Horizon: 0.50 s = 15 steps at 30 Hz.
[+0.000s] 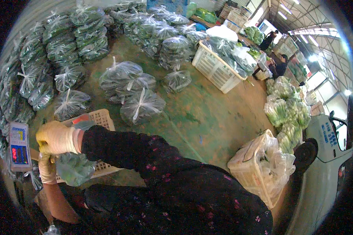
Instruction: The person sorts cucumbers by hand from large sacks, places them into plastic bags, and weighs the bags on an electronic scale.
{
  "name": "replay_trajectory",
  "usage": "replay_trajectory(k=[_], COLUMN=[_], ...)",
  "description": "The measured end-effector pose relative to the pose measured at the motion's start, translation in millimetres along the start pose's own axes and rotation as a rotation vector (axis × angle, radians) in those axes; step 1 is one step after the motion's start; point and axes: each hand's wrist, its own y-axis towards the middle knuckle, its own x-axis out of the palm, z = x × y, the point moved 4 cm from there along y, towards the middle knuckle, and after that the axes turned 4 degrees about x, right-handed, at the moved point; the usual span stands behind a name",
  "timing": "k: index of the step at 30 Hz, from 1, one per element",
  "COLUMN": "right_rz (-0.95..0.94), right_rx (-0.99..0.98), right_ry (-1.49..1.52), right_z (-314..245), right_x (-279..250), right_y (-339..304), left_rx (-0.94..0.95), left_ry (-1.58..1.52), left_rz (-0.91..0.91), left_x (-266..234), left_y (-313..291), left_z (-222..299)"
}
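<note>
"Where are the hands?"

"Together at the left of the frame, both gloved: the right hand (58, 138) above the left hand (47, 167). Their fingers look bent, but I cannot tell whether they grip anything; the undersides are hidden."

"And the bag of greens (75, 169)?"

"Just right of the left hand's fingers and below the right hand, overlapping the pale crate (102, 116) in view. Whether it touches the fingertips is hidden."

"Is that one finished?"

"I'd judge not: I see no knot on it, though the hands may cover its neck."

"What looks done?"

"Beyond the crate, the tied bags (143, 105) left of upper centre; farther, the stacked bags (88, 36) at upper left. How many are left, I can't tell."
</note>
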Motion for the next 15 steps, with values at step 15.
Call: replay_trajectory(k=[15], right_rz=[0.16], right_rx=[-0.219], right_ry=[-0.048], right_z=[101.6], right_x=[83.0], right_y=[50.5], left_rx=[0.832], left_ry=[1.516], left_rz=[0.221], left_x=[84.5], left_y=[11.1], left_z=[77.9])
